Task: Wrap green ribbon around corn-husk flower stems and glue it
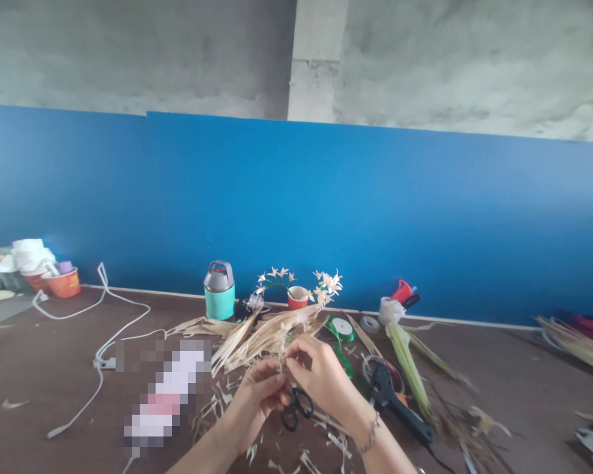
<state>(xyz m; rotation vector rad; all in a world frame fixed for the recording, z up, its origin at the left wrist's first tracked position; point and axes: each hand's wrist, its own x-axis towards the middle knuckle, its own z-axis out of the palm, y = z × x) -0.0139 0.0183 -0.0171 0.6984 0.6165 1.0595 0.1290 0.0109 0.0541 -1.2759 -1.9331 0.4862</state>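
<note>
My left hand and my right hand meet over the table, fingertips almost touching. Both pinch a thin pale strip, which looks like dried husk; most of it is hidden by the fingers. Black-handled scissors show just below the hands, their blades out of sight; I cannot tell whether a hand bears them. Beyond the fingers lies a pile of dried corn husks. Small husk scraps are strewn beneath my wrists. Husk flowers on curved stems stand in an orange paper cup.
A black glue gun lies right of my right wrist, near a green ribbon spool and green stalks. A teal flask stands behind. White cables cross the left side. A blue partition borders the back.
</note>
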